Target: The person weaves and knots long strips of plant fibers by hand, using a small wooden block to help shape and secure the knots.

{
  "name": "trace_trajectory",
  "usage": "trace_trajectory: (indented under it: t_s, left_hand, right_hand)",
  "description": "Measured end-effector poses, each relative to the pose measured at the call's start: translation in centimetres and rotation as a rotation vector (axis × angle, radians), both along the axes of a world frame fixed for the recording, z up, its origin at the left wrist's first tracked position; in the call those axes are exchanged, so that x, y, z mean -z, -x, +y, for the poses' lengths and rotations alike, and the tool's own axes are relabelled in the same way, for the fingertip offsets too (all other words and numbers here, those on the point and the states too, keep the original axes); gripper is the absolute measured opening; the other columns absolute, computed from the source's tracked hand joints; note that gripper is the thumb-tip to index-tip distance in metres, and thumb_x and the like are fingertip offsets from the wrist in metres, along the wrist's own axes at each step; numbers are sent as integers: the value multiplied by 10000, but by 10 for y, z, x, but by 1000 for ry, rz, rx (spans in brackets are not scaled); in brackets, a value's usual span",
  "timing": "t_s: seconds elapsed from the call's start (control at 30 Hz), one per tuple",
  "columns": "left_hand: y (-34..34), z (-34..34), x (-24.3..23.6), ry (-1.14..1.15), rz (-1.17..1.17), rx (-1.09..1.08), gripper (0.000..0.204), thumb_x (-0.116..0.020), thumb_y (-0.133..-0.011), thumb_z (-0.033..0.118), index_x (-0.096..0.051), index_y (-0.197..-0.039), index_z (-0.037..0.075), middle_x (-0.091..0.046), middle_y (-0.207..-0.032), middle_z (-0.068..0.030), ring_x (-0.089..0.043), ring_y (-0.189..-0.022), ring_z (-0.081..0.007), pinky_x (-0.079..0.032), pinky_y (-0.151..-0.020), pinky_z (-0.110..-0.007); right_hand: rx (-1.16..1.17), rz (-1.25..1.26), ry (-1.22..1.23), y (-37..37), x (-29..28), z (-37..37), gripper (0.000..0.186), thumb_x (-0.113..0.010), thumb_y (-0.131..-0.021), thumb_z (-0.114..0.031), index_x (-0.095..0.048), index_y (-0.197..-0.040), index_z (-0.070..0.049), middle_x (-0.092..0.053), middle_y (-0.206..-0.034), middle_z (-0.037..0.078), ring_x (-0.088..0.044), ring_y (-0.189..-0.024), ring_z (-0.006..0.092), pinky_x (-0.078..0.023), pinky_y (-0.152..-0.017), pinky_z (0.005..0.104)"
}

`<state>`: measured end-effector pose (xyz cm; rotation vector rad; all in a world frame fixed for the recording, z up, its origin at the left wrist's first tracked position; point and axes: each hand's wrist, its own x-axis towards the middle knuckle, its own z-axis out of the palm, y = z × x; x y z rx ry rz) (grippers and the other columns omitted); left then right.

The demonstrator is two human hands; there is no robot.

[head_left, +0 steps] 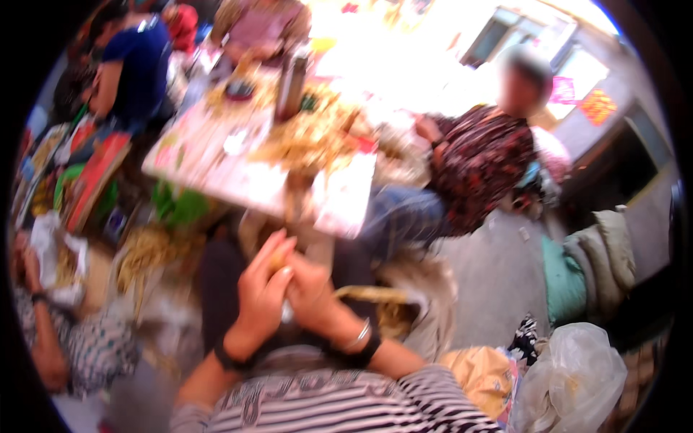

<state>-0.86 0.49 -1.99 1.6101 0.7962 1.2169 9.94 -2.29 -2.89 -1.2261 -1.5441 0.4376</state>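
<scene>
1. Left hand point(260, 296) and right hand point(312, 292) meet above the lap, fingers drawn in around a small yellowish piece point(277, 262), too blurred to identify
2. Just beyond the hands, a pale counter point(216, 162) bears heaped tan strips point(310, 137) and an upright flask point(290, 90)
3. Farther right, a person in a patterned top point(484, 162) sits beside the counter
4. At lower right, a clear plastic bag point(581, 375) lies near the striped sleeve point(444, 397)

This looks like a makeshift shared workshop. Several people point(484, 169) sit around a pale desk point(336, 206) heaped with yellowish strands point(307, 141). Stuffed sacks point(564, 285) stand near a grey wall point(653, 224).
</scene>
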Motion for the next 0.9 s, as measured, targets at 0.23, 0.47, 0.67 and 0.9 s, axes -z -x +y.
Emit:
trace_trajectory:
  t_s: [0.23, 0.47, 0.67, 0.9]
  left_hand:
    - [20, 8, -9, -82, 404, -39, 111, -575, -686, 43, -567, -782, -13, -582, -1017, -134, -611, -760, -228, -457, -638, -293]
    - [18, 13, 7, -519, 238, -14, 75, -541, -655, -3, -539, -730, 9, -581, -896, -172, -585, -688, -277, -450, -600, -333]
    - [13, 5, 14, -211, 288, 40, 49, -503, -699, 3, -531, -739, -2, -513, -618, -156, -523, -526, -260, -398, -495, -330]
    - [8, 8, 11, -158, 396, -90, 53, -599, -718, 0, -550, -726, 18, -512, -574, -65, -477, -503, -131, -395, -493, -261]
  right_hand:
    - [-227, 794, 599, -4, 2, -14, 212, -476, -919, -196, -588, -842, -32, -461, -612, -52, -366, -500, 12, -270, -435, 189]
    - [-789, 1333, 972, -35, 18, -7, 196, -478, -891, -222, -541, -784, -70, -365, -558, -76, -276, -426, 10, -193, -372, 182]
    - [-312, 770, 648, -27, 10, -21, 157, -594, -851, -176, -604, -875, -21, -554, -698, -22, -424, -531, 12, -285, -428, 165]
    - [-641, 1228, 765, -47, 37, -17, 161, -619, -857, -161, -599, -940, -24, -437, -613, -68, -312, -464, 9, -218, -397, 161]
